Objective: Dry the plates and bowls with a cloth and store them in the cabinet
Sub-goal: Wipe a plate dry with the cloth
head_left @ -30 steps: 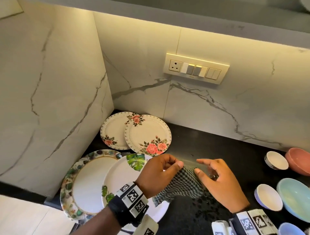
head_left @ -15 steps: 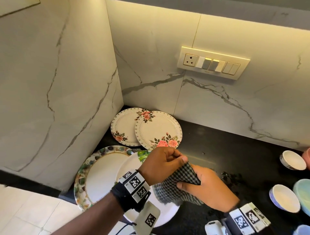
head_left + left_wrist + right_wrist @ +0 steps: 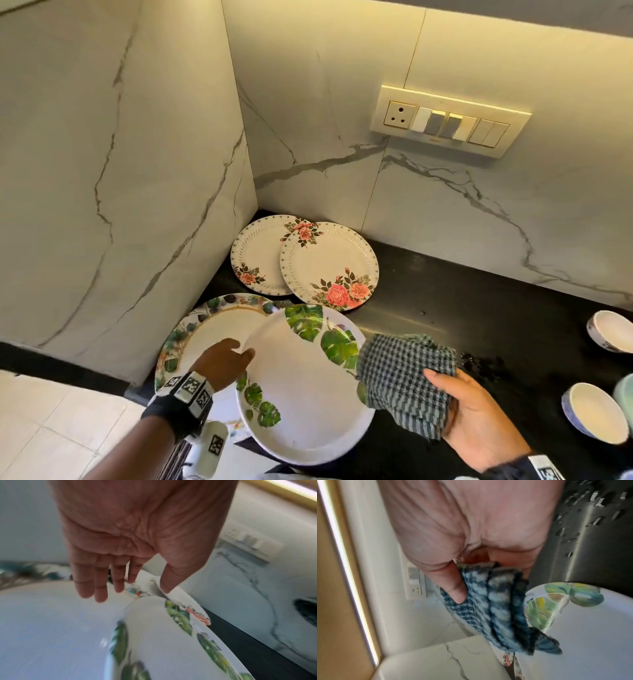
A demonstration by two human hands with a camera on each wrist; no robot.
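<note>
A black kitchen counter [image 3: 479, 308] runs into a corner of white marble walls [image 3: 120, 171], with a switch panel [image 3: 448, 121] on the back wall. Four plates lie on the counter near the corner: two rose-patterned plates [image 3: 325, 263] overlapping at the back, a large plate with a leafy border [image 3: 212, 329] at the front left, and a white plate with green leaves [image 3: 305, 387] overlapping it at the front. Small bowls [image 3: 592, 411] sit at the far right edge. The person's right hand [image 3: 479, 418] holds a folded blue-and-white checked cloth [image 3: 404, 380], thumb pressed against it and fingers wrapped behind, just over the right rim of the green-leaf plate. The left hand [image 3: 222, 363] reaches toward that plate's left rim with fingers straight and relaxed, holding nothing; whether the thumb already touches the rim cannot be told from the blurred wrist view. This looks like the start of drying the first plate. The next move likely calls for the left hand to grip and lift the rim firmly, since the plate may be wet and slippery, so the cloth can wipe its face. No cabinet is in view.
</note>
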